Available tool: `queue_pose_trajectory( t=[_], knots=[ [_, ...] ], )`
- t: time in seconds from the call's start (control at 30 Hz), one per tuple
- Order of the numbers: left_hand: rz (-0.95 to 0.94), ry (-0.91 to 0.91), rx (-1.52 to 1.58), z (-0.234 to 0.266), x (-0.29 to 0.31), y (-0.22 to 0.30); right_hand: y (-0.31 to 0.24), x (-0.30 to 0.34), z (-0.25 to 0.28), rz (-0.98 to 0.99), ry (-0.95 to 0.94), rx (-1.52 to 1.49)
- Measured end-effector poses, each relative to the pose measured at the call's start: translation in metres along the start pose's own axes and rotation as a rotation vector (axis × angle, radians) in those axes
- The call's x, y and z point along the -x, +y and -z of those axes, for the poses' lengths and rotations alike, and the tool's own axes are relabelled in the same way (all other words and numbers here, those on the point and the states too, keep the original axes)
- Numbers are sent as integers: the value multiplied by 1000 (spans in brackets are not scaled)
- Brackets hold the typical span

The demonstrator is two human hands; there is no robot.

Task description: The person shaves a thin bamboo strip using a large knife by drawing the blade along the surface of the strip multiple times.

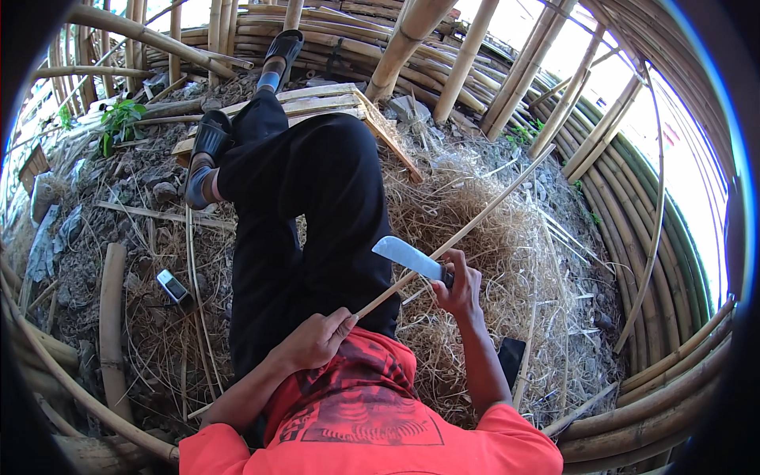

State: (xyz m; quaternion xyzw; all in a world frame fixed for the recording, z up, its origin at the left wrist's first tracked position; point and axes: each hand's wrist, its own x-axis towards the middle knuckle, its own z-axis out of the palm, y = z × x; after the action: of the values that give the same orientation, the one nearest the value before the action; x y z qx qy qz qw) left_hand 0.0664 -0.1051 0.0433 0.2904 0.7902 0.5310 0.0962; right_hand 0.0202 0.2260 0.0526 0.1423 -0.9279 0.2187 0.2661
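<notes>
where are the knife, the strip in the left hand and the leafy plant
Knife [408, 256]: head view, on the middle of its blade.
Strip [475, 217]: head view, on its length beyond the blade.
Plant [120, 120]: head view, on its green leaves.

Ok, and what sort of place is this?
Probably a bamboo work yard, partly open to daylight: long tan bamboo poles stacked along the edge, thick upright bamboo posts, and thin, curly, straw-coloured shavings heaped on bare ground.
</notes>
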Motion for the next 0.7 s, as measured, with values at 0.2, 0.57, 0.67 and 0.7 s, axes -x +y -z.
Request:
queue_pose_trajectory(
  t=[0.2,0.57,0.67,0.7],
  knots=[
    [-2,3,-4,0,1,5,38,-6,14,-66,94,-6],
    [-32,39,-37,-6,1,-1,-11,8,-4,-62,-100,-43],
    [-47,21,-44,-4,0,0,1,0,-2,-5,-40,-22],
    [-22,11,-33,-3,0,2,5,-4,0,-39,-25,-49]
  ],
)
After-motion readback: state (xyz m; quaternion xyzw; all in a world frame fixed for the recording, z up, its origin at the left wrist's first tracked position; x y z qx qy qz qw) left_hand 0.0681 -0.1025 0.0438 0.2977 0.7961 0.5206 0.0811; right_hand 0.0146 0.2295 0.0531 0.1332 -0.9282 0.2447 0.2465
